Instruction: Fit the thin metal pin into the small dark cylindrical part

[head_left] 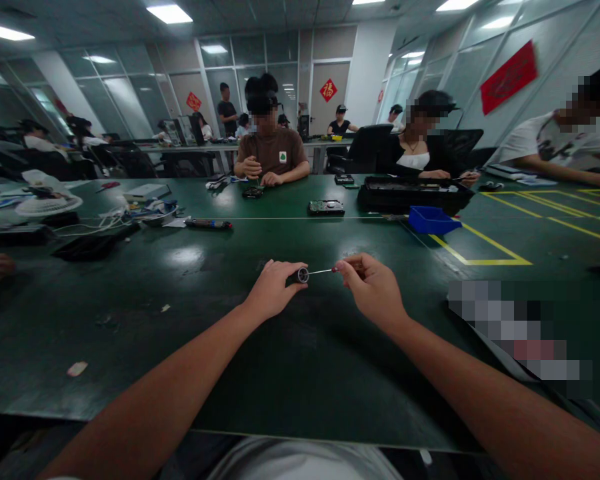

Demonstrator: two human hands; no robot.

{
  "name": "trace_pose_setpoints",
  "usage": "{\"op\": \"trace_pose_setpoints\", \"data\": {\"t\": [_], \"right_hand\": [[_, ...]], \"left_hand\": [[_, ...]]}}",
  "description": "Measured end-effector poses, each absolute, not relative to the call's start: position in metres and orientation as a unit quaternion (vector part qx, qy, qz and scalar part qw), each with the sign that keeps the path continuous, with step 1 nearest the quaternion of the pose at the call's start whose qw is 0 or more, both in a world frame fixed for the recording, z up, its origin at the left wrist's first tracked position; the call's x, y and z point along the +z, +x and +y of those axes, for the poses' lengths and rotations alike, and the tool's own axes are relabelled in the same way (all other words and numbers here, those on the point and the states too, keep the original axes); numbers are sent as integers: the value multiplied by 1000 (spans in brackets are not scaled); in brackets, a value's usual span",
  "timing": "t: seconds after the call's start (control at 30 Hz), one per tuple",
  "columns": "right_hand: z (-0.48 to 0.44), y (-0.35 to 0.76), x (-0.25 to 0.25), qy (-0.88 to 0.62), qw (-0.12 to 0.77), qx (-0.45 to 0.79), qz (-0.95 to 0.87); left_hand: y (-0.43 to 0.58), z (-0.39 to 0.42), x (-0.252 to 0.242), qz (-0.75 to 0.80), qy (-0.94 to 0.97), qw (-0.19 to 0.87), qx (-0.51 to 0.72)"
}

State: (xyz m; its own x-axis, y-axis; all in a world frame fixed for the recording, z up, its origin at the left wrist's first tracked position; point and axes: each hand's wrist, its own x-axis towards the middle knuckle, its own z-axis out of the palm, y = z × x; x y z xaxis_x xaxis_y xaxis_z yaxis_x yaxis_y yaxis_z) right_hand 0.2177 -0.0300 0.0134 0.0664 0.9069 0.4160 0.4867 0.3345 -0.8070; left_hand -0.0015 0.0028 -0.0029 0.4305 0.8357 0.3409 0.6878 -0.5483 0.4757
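Left hand (273, 288) pinches a small ring (303, 275) — light, rigid, likely slippery. Right hand (373, 285) grips a thin screwdriver (325, 271) by its handle.

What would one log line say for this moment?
left hand: holds small metal cylinder | right hand: holds thin screwdriver, tip at cylinder | surface: green table

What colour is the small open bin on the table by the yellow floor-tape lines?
Blue; the bin shows best in the head view.

Both arms reach forward, left hand (273, 288) and right hand (373, 288) fingers pinched.
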Motion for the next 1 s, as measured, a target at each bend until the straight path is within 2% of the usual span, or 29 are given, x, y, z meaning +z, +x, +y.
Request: {"op": "trace_pose_setpoints", "data": {"t": [0.13, 0.4, 0.77, 1.0], "right_hand": [[-29, 217, 10, -504, 474, 223, -687], [-25, 218, 6, -552, 441, 255, -660], [-24, 218, -1, -513, 485, 306, -639], [-21, 210, -2, -480, 570, 353, -566]], "left_hand": [[-4, 5, -5, 458, 831, 134, 285], [-4, 6, -10, 441, 844, 126, 279], [-4, 5, -7, 448, 840, 138, 274], [-1, 3, -6, 500, 818, 122, 257]]}}
